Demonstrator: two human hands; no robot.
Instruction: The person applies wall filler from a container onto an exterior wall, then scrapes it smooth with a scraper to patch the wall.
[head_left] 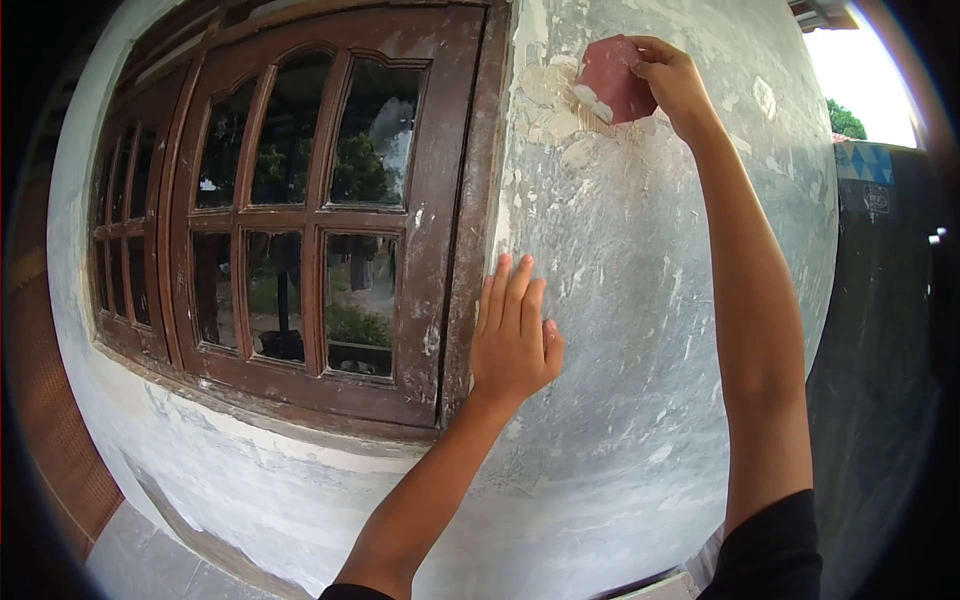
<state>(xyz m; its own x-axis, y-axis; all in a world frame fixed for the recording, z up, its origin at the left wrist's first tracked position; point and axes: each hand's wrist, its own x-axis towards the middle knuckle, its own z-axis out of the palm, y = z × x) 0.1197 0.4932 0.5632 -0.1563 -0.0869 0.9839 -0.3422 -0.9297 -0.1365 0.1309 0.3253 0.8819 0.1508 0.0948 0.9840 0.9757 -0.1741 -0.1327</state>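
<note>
High on the grey wall, my right hand pinches a flat reddish-pink piece by its upper right side. A whitish paste lies along the piece's lower left edge. The piece is over or against a patch of cream filler. My left hand rests flat on the wall beside the window frame, its fingers pointing up and slightly apart, holding nothing.
A brown wooden window with dark glass panes fills the left side. Beyond the wall's right edge stands a dark surface with a blue patterned strip. A ledge shows at the bottom.
</note>
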